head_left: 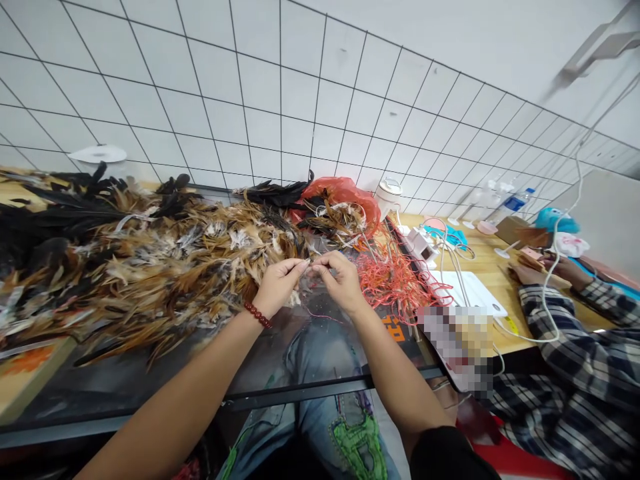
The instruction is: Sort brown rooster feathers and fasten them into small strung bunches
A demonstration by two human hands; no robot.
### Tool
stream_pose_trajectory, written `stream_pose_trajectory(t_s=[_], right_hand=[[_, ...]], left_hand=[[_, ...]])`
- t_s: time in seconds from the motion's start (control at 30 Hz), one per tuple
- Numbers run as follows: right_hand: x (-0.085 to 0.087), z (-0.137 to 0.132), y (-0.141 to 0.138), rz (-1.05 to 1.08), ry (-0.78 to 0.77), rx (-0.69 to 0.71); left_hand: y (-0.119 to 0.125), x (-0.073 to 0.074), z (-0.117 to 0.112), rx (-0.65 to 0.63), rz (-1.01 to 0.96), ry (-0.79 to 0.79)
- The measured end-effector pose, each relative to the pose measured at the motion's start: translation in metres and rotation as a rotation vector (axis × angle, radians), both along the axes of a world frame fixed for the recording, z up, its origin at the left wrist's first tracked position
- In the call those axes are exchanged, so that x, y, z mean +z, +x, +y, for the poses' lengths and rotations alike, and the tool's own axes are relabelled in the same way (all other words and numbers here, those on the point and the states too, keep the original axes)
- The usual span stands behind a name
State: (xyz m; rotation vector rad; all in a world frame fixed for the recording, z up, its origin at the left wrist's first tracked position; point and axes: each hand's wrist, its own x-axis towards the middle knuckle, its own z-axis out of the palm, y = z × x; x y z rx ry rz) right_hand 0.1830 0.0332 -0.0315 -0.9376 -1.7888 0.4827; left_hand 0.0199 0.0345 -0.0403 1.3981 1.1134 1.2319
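Observation:
My left hand (279,285), with a dark red bead bracelet (257,315) at the wrist, is closed in a pinch of thumb and forefinger. Fingertip to fingertip with it, my right hand (342,279) pinches as well. Whatever lies between the fingers is too small to make out. A thin pinkish-red cord (325,316) trails on the dark tabletop just below the hands. Brown and black feathers (200,250) are heaped to the left, reaching close to my left hand. Beyond my right hand lies a tangle of red cords (393,273).
A red plastic bag (343,193) with feathers and a white lidded cup (389,195) stand behind. Right are a white power strip (470,293), cables and a partly blurred phone-like item (455,347). A co-worker's plaid sleeve (547,313) is at far right. Black wire grid (280,87) covers the wall.

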Motion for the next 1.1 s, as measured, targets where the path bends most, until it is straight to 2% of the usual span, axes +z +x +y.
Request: stream_pose_trajectory(t_s=[0.17, 0.27, 0.37, 0.43, 0.53, 0.6, 0.67, 0.73, 0.8, 0.87, 0.93, 1.1], right_hand=[[-0.004, 0.005, 0.001, 0.06, 0.064, -0.002], [-0.007, 0.008, 0.003, 0.13, 0.023, 0.012], [-0.007, 0.009, 0.005, 0.174, -0.048, 0.105], [-0.005, 0.009, 0.006, 0.162, -0.065, 0.171], [-0.004, 0.007, 0.004, 0.156, -0.043, 0.157], [-0.006, 0.006, 0.0, 0.165, -0.045, 0.085], [-0.011, 0.006, -0.004, 0.157, -0.059, 0.006], [-0.017, 0.006, -0.007, 0.043, -0.063, 0.008], [-0.022, 0.005, -0.01, -0.197, -0.039, 0.132], [-0.023, 0.002, -0.011, -0.454, 0.013, 0.275], [-0.023, -0.001, -0.011, -0.62, 0.057, 0.342], [-0.024, 0.0, -0.011, -0.73, 0.083, 0.294]], left_hand=[[0.004, -0.001, -0.002, -0.132, -0.031, -0.024], [0.005, 0.0, -0.003, -0.151, -0.105, -0.053], [0.005, 0.002, -0.004, -0.208, -0.152, -0.076], [0.003, 0.005, -0.004, -0.265, -0.143, -0.079], [-0.002, 0.009, -0.002, -0.283, -0.029, 0.027], [-0.006, 0.01, 0.001, -0.189, 0.084, 0.163], [-0.011, 0.01, 0.006, -0.001, 0.108, 0.255], [-0.016, 0.01, 0.011, 0.186, -0.021, 0.28], [-0.019, 0.01, 0.015, 0.297, -0.228, 0.261], [-0.021, 0.012, 0.018, 0.364, -0.395, 0.222], [-0.021, 0.014, 0.019, 0.419, -0.475, 0.18], [-0.021, 0.016, 0.018, 0.457, -0.489, 0.148]])
